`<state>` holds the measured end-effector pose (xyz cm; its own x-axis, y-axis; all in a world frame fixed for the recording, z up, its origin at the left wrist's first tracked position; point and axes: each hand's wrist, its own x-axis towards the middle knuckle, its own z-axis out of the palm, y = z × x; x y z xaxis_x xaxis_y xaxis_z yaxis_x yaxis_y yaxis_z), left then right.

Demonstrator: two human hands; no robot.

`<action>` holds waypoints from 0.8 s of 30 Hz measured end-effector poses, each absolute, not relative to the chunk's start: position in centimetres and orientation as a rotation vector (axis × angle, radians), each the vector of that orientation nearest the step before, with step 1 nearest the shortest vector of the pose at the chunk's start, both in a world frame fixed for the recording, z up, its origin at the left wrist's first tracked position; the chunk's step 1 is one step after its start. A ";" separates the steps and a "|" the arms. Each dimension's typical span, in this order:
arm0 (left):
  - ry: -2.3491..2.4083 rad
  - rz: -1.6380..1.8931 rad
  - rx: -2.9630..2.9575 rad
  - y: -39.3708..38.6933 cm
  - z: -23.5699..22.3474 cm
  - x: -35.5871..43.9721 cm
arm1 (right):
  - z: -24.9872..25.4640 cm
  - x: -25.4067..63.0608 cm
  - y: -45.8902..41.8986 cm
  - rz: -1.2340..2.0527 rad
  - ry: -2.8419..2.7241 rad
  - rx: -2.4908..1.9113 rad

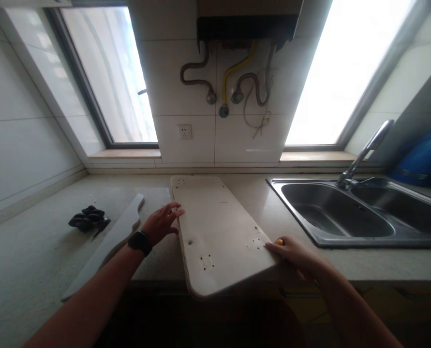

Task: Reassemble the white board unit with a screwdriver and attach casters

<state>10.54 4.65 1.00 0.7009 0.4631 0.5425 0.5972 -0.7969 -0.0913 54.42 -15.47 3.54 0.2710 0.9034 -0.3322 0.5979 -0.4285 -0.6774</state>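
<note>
Two-handed, likely to steady the overhanging white board [215,217], with left hand [160,223] open at its left edge, right hand [298,252] clamped on its near-right edge beside a yellow-ended object [280,241].

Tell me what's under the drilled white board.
The countertop runs under the drilled white board, whose near end juts past the counter's front edge. Anything else beneath is covered.

L hand [164,222] & R hand [293,253] on wht board [218,227].
</note>
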 end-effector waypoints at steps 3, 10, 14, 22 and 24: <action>-0.943 -0.697 -2.612 4.9 1.6 10.8 | 3.7 52.7 -16.8 1.058 -1.408 -2.152; -1.336 -0.742 -2.588 5.3 1.5 9.7 | 4.1 49.0 -18.9 1.063 -1.430 -2.218; -2.120 -1.028 -2.803 2.3 1.4 7.7 | 3.4 47.6 -19.4 1.031 -1.481 -2.250; -3.246 -2.543 -1.874 -10.3 2.2 5.8 | 2.9 43.1 -20.5 1.327 -1.396 -2.138; -3.229 -2.814 -1.586 -12.5 1.8 6.3 | 2.9 41.8 -20.6 1.384 -1.433 -2.059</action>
